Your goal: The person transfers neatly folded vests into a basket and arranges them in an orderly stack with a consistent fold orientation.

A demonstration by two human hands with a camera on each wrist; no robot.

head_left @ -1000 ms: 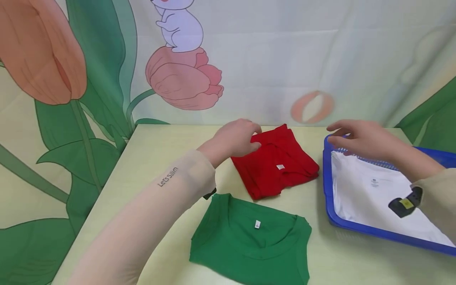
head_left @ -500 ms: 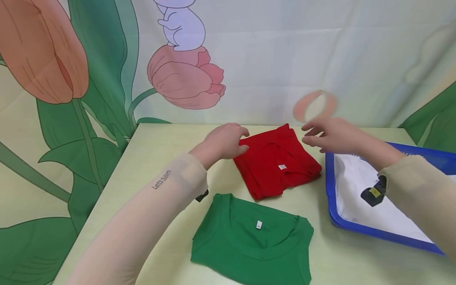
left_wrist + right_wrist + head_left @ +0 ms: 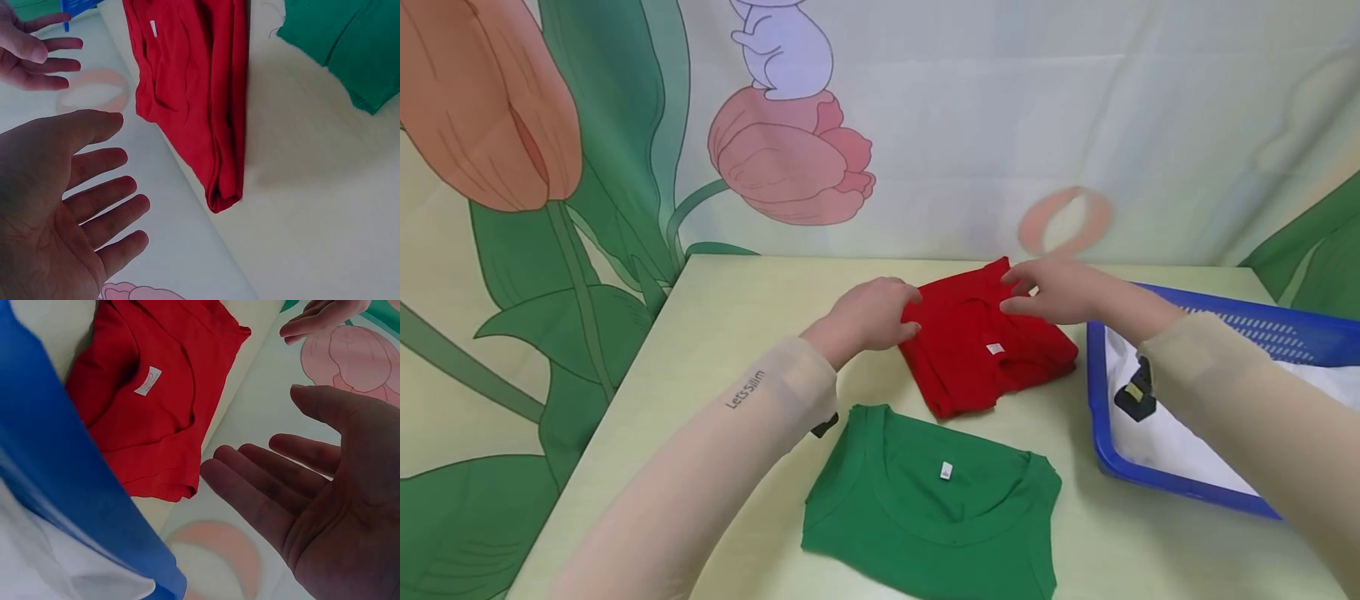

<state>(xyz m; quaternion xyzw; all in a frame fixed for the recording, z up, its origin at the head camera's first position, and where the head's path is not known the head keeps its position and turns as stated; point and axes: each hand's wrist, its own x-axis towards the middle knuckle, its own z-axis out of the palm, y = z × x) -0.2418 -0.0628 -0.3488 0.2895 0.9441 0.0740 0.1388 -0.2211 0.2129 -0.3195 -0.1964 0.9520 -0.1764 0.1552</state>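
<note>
A folded red shirt (image 3: 958,350) with a small white neck label lies toward the back of the table. My left hand (image 3: 871,315) hovers by its left edge, fingers spread and slightly bent, holding nothing. On the other side my right hand (image 3: 1051,290) is held above the shirt's back right part, its fingers relaxed. Both wrist views show a gap between hand and cloth: the left palm (image 3: 56,206) and the right palm (image 3: 350,512) are bare. Nearer the front, a folded green shirt (image 3: 925,508) lies flat, its neckline and label facing up.
A blue plastic basket (image 3: 1101,417) with white clothing (image 3: 1180,442) inside stands at the right, partly under my right forearm. Behind the pale table (image 3: 760,292) hangs a curtain (image 3: 940,125) printed with tulips and a white animal.
My right hand has moved left from over the basket to above the red shirt's right side. My left hand has shifted slightly left and down. Both shirts stay in place.
</note>
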